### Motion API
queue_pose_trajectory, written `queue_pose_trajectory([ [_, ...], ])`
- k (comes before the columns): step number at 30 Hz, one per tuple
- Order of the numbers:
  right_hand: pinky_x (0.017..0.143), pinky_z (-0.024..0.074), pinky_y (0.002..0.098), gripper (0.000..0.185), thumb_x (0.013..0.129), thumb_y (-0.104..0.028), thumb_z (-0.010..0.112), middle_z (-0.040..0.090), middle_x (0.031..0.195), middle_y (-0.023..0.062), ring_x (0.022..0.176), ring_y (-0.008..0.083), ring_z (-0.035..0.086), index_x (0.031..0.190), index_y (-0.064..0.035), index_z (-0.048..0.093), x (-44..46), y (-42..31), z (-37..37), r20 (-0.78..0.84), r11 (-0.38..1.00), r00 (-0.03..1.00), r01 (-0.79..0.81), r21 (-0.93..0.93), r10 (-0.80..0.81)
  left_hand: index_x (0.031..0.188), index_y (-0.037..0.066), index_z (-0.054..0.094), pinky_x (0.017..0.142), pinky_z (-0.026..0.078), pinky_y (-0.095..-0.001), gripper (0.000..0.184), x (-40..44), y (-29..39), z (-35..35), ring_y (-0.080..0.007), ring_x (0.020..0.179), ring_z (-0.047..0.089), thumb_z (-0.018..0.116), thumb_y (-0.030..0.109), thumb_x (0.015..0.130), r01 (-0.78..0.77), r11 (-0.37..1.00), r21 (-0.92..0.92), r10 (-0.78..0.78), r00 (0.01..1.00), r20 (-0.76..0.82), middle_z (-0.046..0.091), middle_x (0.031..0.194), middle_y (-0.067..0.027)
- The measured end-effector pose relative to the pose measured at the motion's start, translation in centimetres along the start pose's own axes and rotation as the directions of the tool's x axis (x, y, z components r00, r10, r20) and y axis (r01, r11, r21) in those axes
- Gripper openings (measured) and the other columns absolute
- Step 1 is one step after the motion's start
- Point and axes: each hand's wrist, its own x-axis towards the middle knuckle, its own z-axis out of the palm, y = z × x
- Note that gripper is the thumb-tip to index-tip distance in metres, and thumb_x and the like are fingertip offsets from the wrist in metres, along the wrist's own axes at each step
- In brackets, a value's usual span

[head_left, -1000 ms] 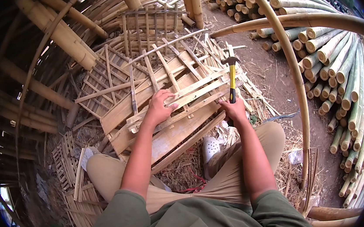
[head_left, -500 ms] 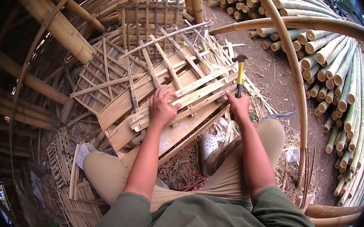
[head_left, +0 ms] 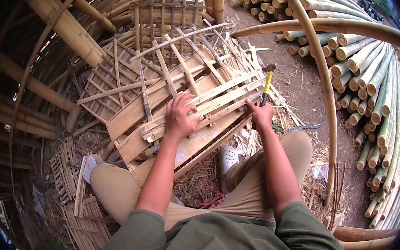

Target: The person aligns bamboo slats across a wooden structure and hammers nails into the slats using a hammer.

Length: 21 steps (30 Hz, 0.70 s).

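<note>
Gripping the hammer [head_left: 267,86], the right hand [head_left: 262,114] has tilted it outward, clear of slats [head_left: 226,101] under the spread-fingered left hand [head_left: 180,119].

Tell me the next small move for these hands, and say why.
I'd probably press the left hand down a little to steady the pale strips: its curved fingers lie over them, they rest across crosswise slats, and the right hand grips the hammer, whose head is past their right ends, not over them.
</note>
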Motion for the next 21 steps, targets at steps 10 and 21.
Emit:
queue_pose_trajectory([
  [10,0.042,0.0403,0.0312,0.049,0.073,-0.028,0.091,0.055,0.055,0.002,0.043,0.0119,0.047,0.063,-0.0089,0.046,-0.6,-0.9,-0.4,-0.011,1.0,1.0,-0.004,-0.024,0.003,0.077,0.007,0.072,0.106,0.038,-0.0448,0.012,-0.3,-0.6,0.1,-0.0316,0.127,0.051,0.079,0.014,0.071,-0.217,0.966,-0.142,0.199,0.971,-0.133,0.066,0.117,-0.0068],
  [21,0.056,0.0486,0.0373,0.062,0.068,-0.054,0.088,0.058,0.06,0.0062,0.053,0.0182,0.055,0.06,-0.0057,0.05,0.8,-0.1,0.2,-0.129,0.991,0.988,0.064,-0.12,-0.079,0.081,0.003,0.071,0.103,0.044,-0.0406,0.009,0.4,-1.1,0.4,-0.0329,0.12,0.056,0.077,0.008,0.076,0.011,0.953,-0.302,-0.004,1.0,0.023,0.064,0.112,-0.011],
])
